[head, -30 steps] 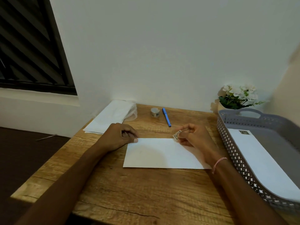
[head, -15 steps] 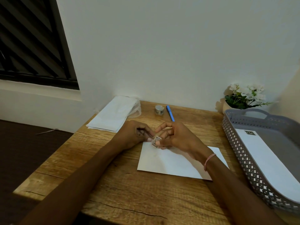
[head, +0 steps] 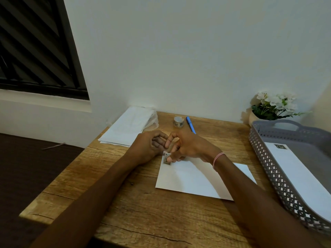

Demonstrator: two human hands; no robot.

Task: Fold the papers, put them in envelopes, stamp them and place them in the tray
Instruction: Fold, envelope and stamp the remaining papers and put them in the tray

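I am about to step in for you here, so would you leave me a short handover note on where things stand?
Left hand: curled beside the far-left corner of the envelope; whether it grips anything is hidden.
Right hand: pinches the stamp down onto that corner; the envelope lies flat on the table.
Done: one stamped envelope lies in the tray.
Left: smooth the stamp, move this envelope to the tray, then probably work through the paper stack at the back left. The stamp roll stands at the back.
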